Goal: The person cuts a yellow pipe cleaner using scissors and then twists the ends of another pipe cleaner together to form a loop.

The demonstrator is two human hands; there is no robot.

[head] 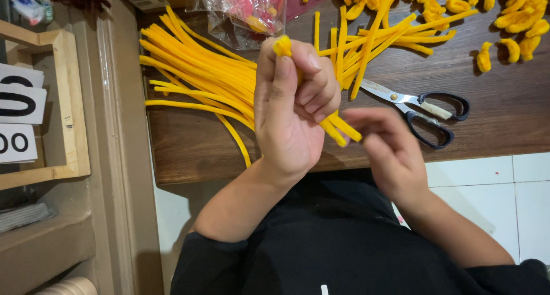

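My left hand (289, 109) is raised above the wooden table (492, 109), its fingers closed on a bent yellow pipe cleaner (339, 129); the folded tip pokes out above the fingers and two ends stick out to the right. My right hand (385, 149) hovers just beside those ends, blurred, fingers loosely curled and holding nothing I can see. A fanned pile of long yellow pipe cleaners (197, 71) lies on the table behind my left hand. More straight pieces (372, 34) lie further right.
Black-handled scissors (427, 109) lie shut on the table right of my hands. Several curled yellow pieces (515, 20) are scattered at the back right. A clear plastic bag (249, 11) with pink contents sits at the back. A wooden frame (71, 109) stands left; white tiles (492, 186) below.
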